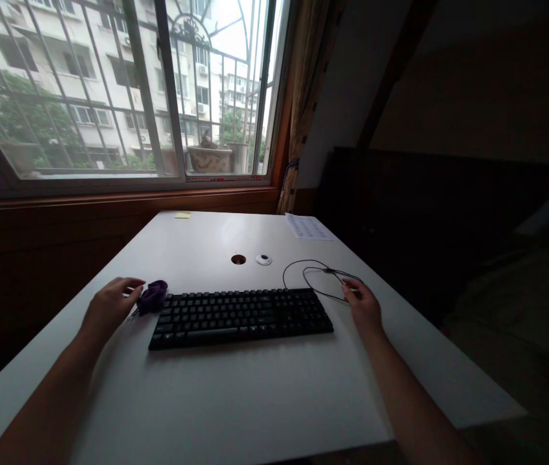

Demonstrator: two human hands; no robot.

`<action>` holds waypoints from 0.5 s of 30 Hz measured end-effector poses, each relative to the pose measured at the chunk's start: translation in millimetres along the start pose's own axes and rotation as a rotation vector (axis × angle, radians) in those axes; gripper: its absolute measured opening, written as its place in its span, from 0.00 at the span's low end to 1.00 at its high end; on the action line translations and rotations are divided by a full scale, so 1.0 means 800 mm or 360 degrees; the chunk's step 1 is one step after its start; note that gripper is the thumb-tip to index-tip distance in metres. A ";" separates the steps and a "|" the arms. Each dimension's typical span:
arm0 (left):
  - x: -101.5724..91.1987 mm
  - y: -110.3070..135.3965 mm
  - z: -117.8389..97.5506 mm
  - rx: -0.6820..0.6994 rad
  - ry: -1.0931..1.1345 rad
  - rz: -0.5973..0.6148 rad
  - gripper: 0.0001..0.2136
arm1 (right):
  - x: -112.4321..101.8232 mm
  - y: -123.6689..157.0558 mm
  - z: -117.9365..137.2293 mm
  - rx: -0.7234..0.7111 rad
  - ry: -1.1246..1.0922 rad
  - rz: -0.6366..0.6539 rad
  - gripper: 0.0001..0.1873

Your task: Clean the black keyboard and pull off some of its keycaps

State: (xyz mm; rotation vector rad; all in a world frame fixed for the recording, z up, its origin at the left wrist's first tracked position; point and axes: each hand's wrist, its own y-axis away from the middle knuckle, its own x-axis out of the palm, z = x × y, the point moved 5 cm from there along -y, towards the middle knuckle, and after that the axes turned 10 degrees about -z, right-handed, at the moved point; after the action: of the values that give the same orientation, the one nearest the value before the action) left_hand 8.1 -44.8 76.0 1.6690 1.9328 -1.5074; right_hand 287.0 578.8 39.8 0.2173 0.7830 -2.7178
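Note:
A black keyboard [240, 318] lies on the white table in front of me. At its left end a bunched purple cloth thing [154, 297], perhaps a small pouch, rests against the upper left corner. My left hand [112, 302] is just left of it, thumb and fingers apart; a thin pale string shows below the thumb. Looped on the table behind the keyboard's right end is a thin dark cable [327, 270]. My right hand [364, 305] pinches part of that cable between thumb and fingers.
The white table [245, 400] has a round cable hole [238, 259] with a white cap [263, 259] beside it. Printed paper [309, 227] lies at the far right edge, a yellow note [183, 215] at the far left. Beyond stands a barred window [124, 90].

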 end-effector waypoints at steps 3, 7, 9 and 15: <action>0.003 -0.001 0.017 0.0015 -0.0263 0.0029 0.19 | -0.001 0.000 0.000 0.0009 0.0014 -0.0010 0.24; 0.007 -0.001 0.046 -0.0098 -0.0494 0.0118 0.20 | -0.002 0.001 0.004 -0.0018 0.0041 -0.0018 0.24; 0.012 0.001 0.059 -0.0190 -0.0531 0.0183 0.21 | -0.002 0.002 0.004 -0.0019 0.0042 -0.0013 0.24; 0.017 0.005 0.079 -0.0287 -0.0501 0.0225 0.21 | -0.001 0.002 0.003 -0.0017 0.0028 0.0002 0.24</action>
State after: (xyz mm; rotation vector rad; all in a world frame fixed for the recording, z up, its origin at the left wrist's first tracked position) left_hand -22.4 -84.5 34.3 1.3678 1.6928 -1.3993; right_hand 288.3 576.5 41.4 0.2397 0.8019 -2.7135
